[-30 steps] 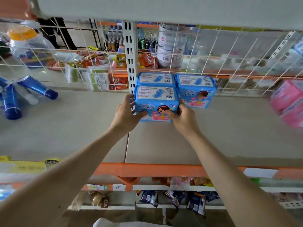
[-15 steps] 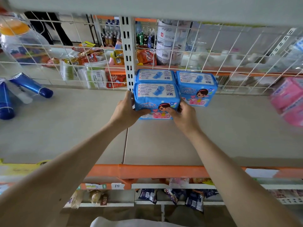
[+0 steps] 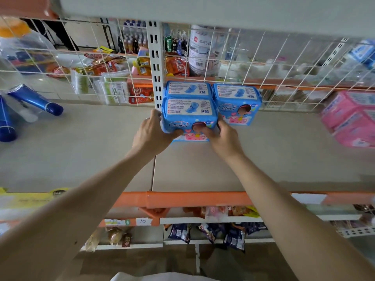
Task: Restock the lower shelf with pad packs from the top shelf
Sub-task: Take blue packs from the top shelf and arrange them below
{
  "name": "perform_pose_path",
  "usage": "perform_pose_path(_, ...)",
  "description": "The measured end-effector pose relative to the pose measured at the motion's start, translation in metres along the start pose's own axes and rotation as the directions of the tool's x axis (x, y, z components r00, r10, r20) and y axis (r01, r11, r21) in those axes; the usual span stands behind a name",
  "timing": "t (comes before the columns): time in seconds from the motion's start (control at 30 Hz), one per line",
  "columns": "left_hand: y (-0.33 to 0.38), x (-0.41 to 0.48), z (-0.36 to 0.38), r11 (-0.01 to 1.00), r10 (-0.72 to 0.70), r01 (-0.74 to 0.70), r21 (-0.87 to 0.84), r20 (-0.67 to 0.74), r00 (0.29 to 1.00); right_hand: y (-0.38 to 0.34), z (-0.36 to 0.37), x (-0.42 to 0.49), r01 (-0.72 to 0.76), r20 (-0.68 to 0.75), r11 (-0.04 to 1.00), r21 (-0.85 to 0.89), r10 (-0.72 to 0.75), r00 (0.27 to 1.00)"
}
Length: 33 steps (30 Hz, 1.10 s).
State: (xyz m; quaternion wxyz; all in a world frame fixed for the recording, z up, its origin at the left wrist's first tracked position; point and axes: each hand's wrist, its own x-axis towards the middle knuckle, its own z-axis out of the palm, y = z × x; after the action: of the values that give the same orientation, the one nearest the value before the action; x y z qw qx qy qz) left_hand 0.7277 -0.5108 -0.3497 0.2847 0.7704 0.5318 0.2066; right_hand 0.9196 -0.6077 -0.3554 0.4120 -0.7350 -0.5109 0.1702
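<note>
A blue pad pack [image 3: 189, 116] stands on the beige shelf [image 3: 263, 159], held from both sides. My left hand [image 3: 151, 134] grips its left end and my right hand [image 3: 222, 136] grips its right front corner. Directly behind it stands a second blue pack [image 3: 187, 89], against the wire grid. A third blue pack [image 3: 237, 103] stands to the right, touching the held one. Pink pad packs [image 3: 353, 118] sit blurred at the shelf's right edge.
A white wire grid [image 3: 284, 63] and a slotted upright [image 3: 155, 63] back the shelf. Blue tubes [image 3: 34, 99] lie at the far left. An orange rail [image 3: 192, 198] fronts the shelf, with snack packets [image 3: 211, 232] on shelves below. Another shelf's underside [image 3: 203, 11] hangs overhead.
The held pack has been pushed slightly back toward the pack behind it. My right hand's fingers have shifted along its front. The view has tilted a little.
</note>
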Motion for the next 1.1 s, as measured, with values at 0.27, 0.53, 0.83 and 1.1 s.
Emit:
perform_pose_path(0.27, -0.001, -0.070, 0.001, 0.963, 0.178, -0.134, 0.234, -0.179, 0.968, -0.016, -0.018, -0.070, 0.031, 0.081, 0.994, -0.102, -0.023, 0.997)
perform_pose_path(0.53, 0.007, -0.128, 0.002, 0.916, 0.319, -0.289, 0.278, -0.070, 0.945, -0.032, -0.031, -0.105, 0.151, 0.138, 0.975, -0.162, -0.129, 0.982)
perform_pose_path(0.83, 0.094, -0.195, 0.005, 0.883, 0.331, -0.287, 0.373, -0.059, 0.942, -0.036, -0.127, -0.176, 0.285, 0.130, 0.955, -0.078, -0.274, 0.953)
perform_pose_path(1.1, 0.181, -0.251, 0.003, 0.861, 0.437, -0.366, 0.353, -0.147, 0.887, -0.043, -0.222, -0.214, 0.326, 0.028, 0.937, -0.126, -0.326, 0.945)
